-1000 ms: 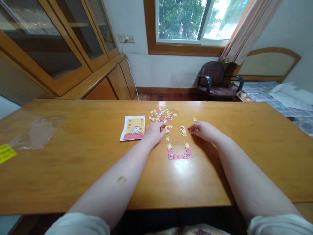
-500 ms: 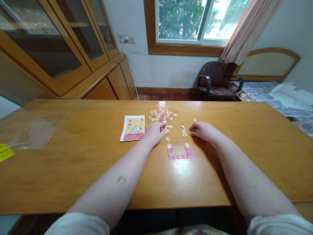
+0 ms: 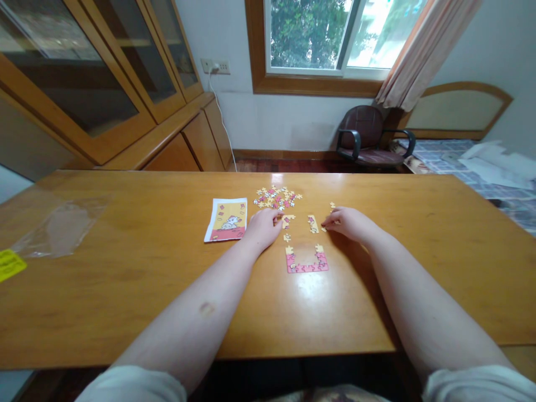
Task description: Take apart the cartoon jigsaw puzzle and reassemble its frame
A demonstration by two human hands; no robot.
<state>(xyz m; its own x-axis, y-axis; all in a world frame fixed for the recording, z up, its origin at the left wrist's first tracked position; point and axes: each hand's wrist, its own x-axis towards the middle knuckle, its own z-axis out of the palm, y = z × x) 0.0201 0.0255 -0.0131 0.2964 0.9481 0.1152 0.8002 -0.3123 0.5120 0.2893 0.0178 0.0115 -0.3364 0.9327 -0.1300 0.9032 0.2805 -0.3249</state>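
My left hand (image 3: 266, 224) rests on the table with its fingers curled together. Their tips are at the left edge of a joined yellow corner section (image 3: 286, 222) of a jigsaw puzzle; whether they grip anything is hidden. My right hand (image 3: 347, 222) pinches a small yellow puzzle piece (image 3: 324, 229) low over the table. Just left of that piece lies a joined yellow strip (image 3: 312, 224). A loose piece (image 3: 287, 238) is below the corner section. Nearer me is a U-shaped pink and yellow border (image 3: 307, 268). Another loose piece (image 3: 332, 205) lies beyond my right hand.
A pile of loose puzzle pieces (image 3: 276, 197) lies toward the table's far edge. The picture sheet (image 3: 227, 221) is beside my left hand. A clear plastic bag (image 3: 67, 226) and a yellow label (image 3: 10, 264) are at the left. A chair (image 3: 364, 137) stands beyond the table (image 3: 167, 290).
The fingers of my right hand have shifted slightly left with the small piece, closer to the yellow strip. My left hand stays at the corner section.
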